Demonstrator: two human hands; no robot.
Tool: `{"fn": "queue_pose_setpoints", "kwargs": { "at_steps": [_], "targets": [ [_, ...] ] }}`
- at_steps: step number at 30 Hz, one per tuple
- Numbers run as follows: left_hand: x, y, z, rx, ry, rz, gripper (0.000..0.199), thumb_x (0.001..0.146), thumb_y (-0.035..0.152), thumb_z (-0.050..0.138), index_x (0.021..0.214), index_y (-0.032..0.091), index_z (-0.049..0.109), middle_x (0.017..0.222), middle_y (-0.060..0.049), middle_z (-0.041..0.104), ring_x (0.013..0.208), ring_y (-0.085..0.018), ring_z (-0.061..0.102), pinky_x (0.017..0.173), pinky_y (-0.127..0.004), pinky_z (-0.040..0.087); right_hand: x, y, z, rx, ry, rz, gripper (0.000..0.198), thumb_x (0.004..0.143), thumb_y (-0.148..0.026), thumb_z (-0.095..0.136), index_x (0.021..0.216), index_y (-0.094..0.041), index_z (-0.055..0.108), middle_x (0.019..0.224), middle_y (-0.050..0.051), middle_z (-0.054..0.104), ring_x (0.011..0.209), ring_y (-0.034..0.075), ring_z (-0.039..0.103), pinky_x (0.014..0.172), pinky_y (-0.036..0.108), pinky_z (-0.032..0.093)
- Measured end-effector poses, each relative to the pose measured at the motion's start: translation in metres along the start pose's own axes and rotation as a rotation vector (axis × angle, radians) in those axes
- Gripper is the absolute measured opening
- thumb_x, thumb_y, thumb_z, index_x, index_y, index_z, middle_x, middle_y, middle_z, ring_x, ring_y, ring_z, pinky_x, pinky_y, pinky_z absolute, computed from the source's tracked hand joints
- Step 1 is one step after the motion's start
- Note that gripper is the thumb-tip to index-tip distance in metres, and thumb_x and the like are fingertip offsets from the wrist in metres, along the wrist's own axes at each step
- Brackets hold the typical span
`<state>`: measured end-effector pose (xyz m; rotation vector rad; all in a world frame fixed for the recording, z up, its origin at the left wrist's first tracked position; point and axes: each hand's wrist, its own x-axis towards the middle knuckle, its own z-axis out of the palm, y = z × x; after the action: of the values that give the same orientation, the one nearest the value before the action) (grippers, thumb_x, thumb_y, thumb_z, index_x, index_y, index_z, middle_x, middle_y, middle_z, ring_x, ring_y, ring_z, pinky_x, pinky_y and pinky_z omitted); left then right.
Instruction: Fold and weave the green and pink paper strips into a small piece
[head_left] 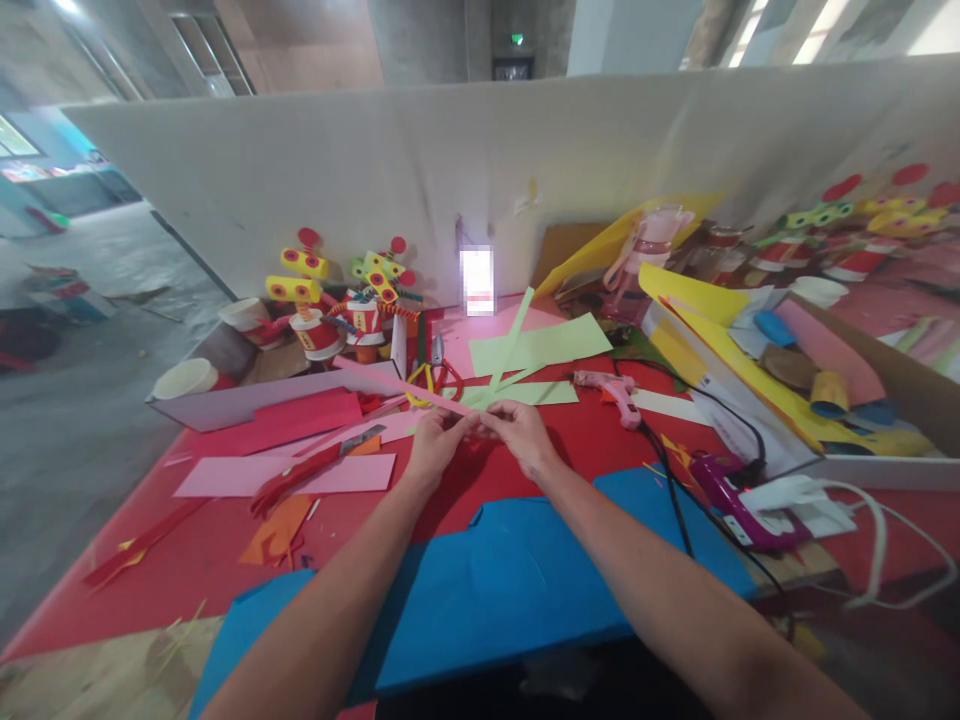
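In the head view my left hand [436, 442] is closed in a pinch on a pink paper strip [397, 384], which slants up to the left. My right hand [519, 434] pinches the lower end of a light green paper strip [514, 342] that points up and away. The two strips' ends come together between my fingertips; whether they are stuck or overlap is hidden by the fingers. Just beyond my hands lie a wide light green paper piece [547, 343] and yellow-handled scissors [421, 386]. Blue sheet material [510, 590] lies under my forearms.
A pink glue gun [616, 393] lies right of my hands, its cord near a purple power strip [739, 500]. A red-handled cutter [304, 474] lies on pink paper at left. Boxes with paper-cup figures [315, 332] and scraps [817, 350] flank the table; a white partition [315, 180] stands behind.
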<state>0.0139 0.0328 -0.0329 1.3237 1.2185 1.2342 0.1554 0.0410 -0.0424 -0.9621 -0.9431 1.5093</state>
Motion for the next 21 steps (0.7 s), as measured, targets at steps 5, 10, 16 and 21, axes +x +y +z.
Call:
{"fn": "queue_pose_setpoints", "kwargs": {
  "at_steps": [5,10,16,21],
  "targets": [
    [0.0005,-0.0022,-0.0018,0.012,0.024,0.043,0.026,0.072,0.039,0.073,0.066,0.015,0.064,0.060,-0.001,0.064,0.055,-0.013,0.055,0.054,-0.024,0.040,-0.0024,0.0006,0.0028,-0.048,-0.087,-0.059,0.036,0.055,-0.043,0.081,0.065,-0.020,0.056,0.061,-0.002,0.065,0.061,0.015,0.065,0.069,0.031,0.055],
    [-0.0001,-0.0035,-0.0004,-0.024,0.021,0.022,0.027,0.075,0.040,0.071,0.066,0.016,0.062,0.061,-0.001,0.063,0.057,-0.013,0.055,0.057,-0.024,0.041,-0.0037,-0.0008,0.0028,-0.111,-0.106,-0.130,0.031,0.063,-0.043,0.077,0.069,-0.021,0.056,0.064,0.000,0.066,0.064,0.016,0.066,0.068,0.030,0.054],
    [0.0008,-0.0038,-0.0003,-0.051,-0.006,0.029,0.025,0.074,0.039,0.071,0.070,0.016,0.063,0.065,-0.001,0.064,0.061,-0.013,0.056,0.061,-0.025,0.043,-0.0032,-0.0003,0.0033,-0.081,-0.088,-0.123,0.032,0.062,-0.043,0.078,0.069,-0.021,0.056,0.065,0.000,0.066,0.065,0.016,0.066,0.070,0.031,0.055],
    [0.0009,-0.0017,-0.0016,0.016,-0.017,0.062,0.026,0.076,0.039,0.069,0.066,0.016,0.061,0.062,-0.001,0.062,0.059,-0.013,0.053,0.060,-0.025,0.041,-0.0014,0.0019,0.0032,-0.082,-0.099,-0.110,0.032,0.059,-0.039,0.079,0.070,-0.020,0.056,0.066,-0.001,0.066,0.065,0.015,0.066,0.071,0.032,0.056]
  ]
}}
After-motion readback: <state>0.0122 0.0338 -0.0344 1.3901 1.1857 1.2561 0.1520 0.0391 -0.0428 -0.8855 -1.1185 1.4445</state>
